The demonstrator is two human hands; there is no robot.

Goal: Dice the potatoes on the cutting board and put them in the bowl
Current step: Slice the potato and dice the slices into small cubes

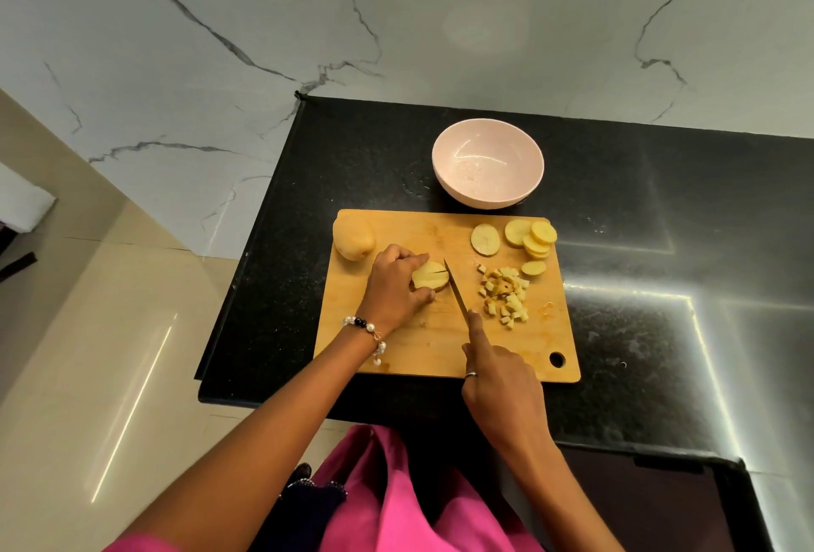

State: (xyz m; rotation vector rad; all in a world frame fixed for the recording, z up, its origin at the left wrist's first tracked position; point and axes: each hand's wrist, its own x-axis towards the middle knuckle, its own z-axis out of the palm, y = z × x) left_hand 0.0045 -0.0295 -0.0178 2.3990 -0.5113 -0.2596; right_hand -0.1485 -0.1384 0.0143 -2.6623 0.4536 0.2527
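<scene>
On the wooden cutting board point(423, 349), my left hand point(394, 287) holds a stack of potato slices point(431, 276) between fingertips and thumb. My right hand point(502, 379) grips a knife point(456, 291), index finger along the blade's back; the blade stands against the right side of the stack. A pile of diced potato point(506, 294) lies to the right of the knife. Round potato slices point(530, 236) lie at the board's far right, one more slice point(485, 239) beside them. A whole potato point(353, 238) sits at the far left corner. The pink bowl point(487, 164) behind the board is empty.
The board lies on a black stone counter point(660, 287) whose left edge drops to a beige tiled floor point(88, 331). A marbled white wall rises behind the counter. My pink garment point(396, 498) is at the counter's near edge.
</scene>
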